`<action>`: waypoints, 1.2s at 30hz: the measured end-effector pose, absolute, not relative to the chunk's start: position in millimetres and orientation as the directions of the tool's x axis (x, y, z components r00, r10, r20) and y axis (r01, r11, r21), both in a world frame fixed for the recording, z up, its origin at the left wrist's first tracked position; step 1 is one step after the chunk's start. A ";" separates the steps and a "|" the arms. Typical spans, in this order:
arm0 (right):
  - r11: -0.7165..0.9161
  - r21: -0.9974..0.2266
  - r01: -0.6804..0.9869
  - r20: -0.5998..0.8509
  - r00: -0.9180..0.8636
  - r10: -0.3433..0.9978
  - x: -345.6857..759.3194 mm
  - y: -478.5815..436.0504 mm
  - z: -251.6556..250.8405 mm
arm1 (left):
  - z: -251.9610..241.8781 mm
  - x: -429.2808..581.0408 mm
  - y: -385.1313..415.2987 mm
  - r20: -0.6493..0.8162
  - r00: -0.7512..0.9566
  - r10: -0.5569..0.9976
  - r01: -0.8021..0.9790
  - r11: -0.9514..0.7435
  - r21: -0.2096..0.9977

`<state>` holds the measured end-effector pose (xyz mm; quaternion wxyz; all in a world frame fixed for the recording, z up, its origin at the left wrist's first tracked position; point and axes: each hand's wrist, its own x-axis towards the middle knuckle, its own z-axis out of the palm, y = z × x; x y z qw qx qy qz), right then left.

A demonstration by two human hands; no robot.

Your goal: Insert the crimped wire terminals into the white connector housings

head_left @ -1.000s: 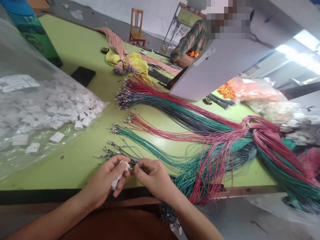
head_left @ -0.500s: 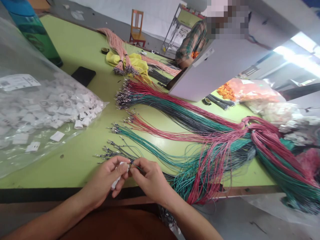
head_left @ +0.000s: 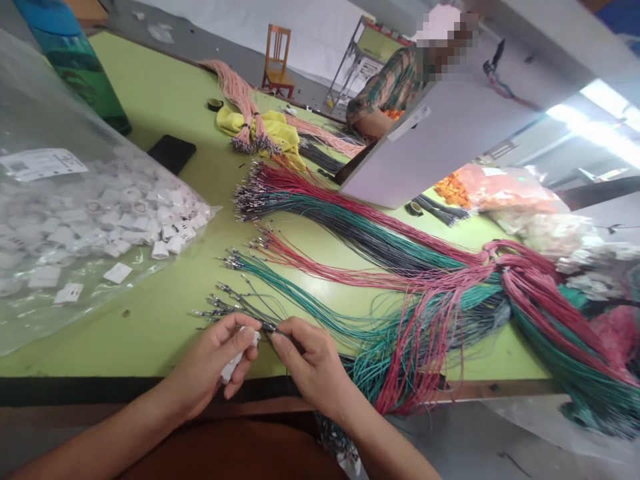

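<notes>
My left hand [head_left: 220, 353] is closed around a white plastic connector housing [head_left: 234, 365], partly hidden by the fingers. Close to its right, my right hand [head_left: 313, 360] pinches a dark wire [head_left: 270, 327] whose end points at my left fingertips. Whether that wire touches the housing I cannot tell. Just beyond both hands lie black wires [head_left: 215, 303] with metal terminals at their ends. Farther back are a bunch of green wires [head_left: 280, 283] and a bunch of red wires [head_left: 310, 261], their terminals also toward the left.
A clear bag [head_left: 75, 233] of white housings covers the table's left side. Behind it stand a phone [head_left: 173, 155] and a bottle [head_left: 83, 73]. A thick wire bundle [head_left: 380, 223] crosses the table. A white panel [head_left: 400, 160] rises at the back, with a person [head_left: 385, 87] beyond.
My right hand has moved slightly to the right, away from my left fingertips, and more of the dark wire shows between the hands. My left hand still holds the white housing.
</notes>
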<state>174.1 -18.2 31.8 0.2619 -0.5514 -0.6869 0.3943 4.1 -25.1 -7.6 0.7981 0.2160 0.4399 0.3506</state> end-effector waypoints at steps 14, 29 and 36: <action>0.050 -0.862 0.504 -0.122 -0.301 0.946 169.7 -21.4 30.4 | -15.4 5.4 -31.2 -0.503 0.367 0.782 -0.282 0.609 0.741; -0.276 -0.870 0.409 -0.377 -0.190 0.907 172.9 -21.9 30.6 | -6.0 4.7 -27.0 -0.548 0.361 0.754 -0.373 0.656 0.657; -0.295 -0.852 0.432 -0.410 -0.201 0.890 174.2 -19.4 27.6 | -9.2 3.8 -28.1 -0.549 0.366 0.752 -0.356 0.658 0.664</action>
